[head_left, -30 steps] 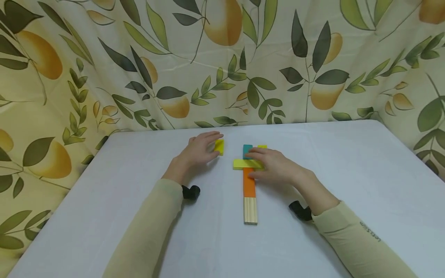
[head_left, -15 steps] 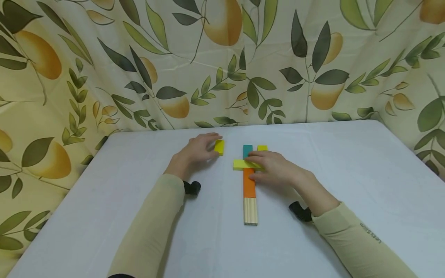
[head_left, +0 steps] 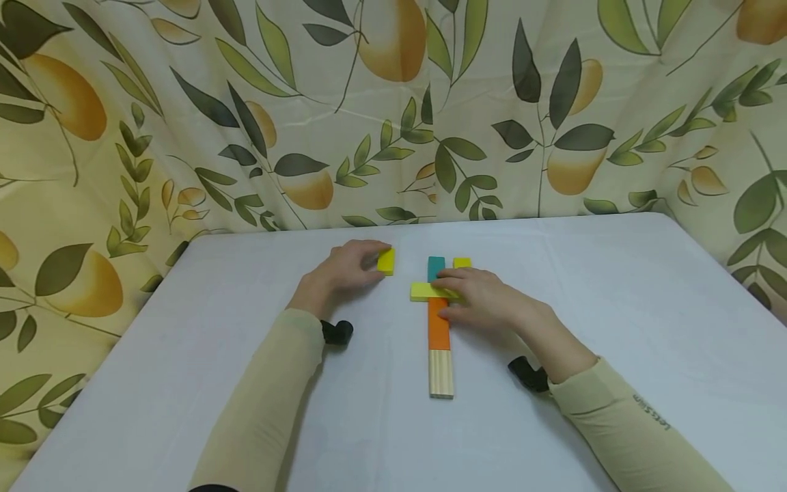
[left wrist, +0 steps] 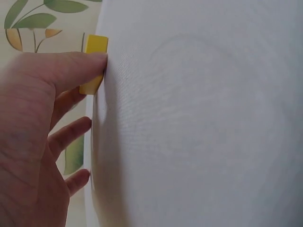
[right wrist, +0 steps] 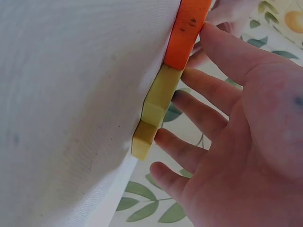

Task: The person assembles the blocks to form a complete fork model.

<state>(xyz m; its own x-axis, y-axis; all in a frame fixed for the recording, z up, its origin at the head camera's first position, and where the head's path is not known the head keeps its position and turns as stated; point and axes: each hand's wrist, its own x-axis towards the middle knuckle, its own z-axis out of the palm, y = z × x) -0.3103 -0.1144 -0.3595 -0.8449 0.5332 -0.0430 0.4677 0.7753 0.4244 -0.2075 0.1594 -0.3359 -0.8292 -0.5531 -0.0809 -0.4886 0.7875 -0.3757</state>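
Note:
My left hand [head_left: 344,268] pinches a small yellow block [head_left: 386,262] between thumb and finger, left of a row of blocks; its other fingers are spread apart in the left wrist view. My right hand [head_left: 481,295] lies over the row with fingers extended and spread. Its fingertips are at the yellow-green crosspiece [head_left: 421,292] and its thumb at the orange block [head_left: 438,333], beside which the thumb tip [right wrist: 204,28] shows in the right wrist view. Beyond the crosspiece lies a teal block [head_left: 436,266]. A second yellow block [head_left: 462,262], partly hidden by the right hand, sits right of it.
A plain wood block [head_left: 440,374] continues the row at its near end. Everything lies on a white-covered table [head_left: 363,424]. Behind its far edge hangs a curtain [head_left: 381,164] printed with fruit and leaves.
My left fingers have drawn in around the small yellow block, which stays about where it was. The right hand has shifted back slightly, baring more of the second yellow block.

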